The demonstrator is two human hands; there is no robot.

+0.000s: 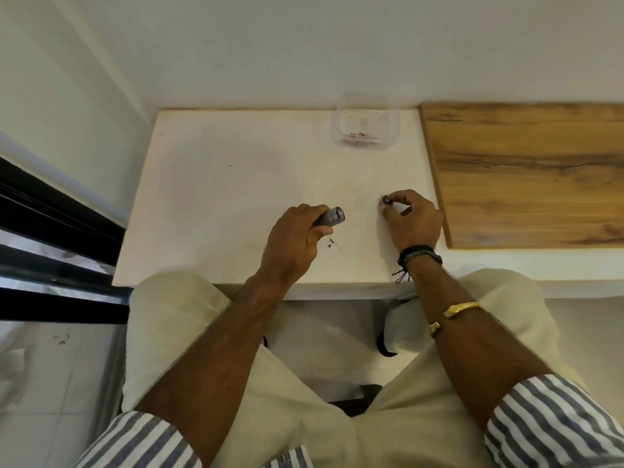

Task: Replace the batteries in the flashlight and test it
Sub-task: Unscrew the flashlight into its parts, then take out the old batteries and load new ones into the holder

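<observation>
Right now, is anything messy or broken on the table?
Nothing looks broken. A few small dark bits lie loose on the white table beside the left hand, which holds the flashlight. What they are is too small to tell.

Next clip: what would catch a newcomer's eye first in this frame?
The two hands at the middle of the white table: the left hand grips a grey flashlight body with its open end pointing right, and the right hand pinches a small dark part just above the tabletop. Further back stands a clear plastic container, beside a wooden board on the right.
</observation>
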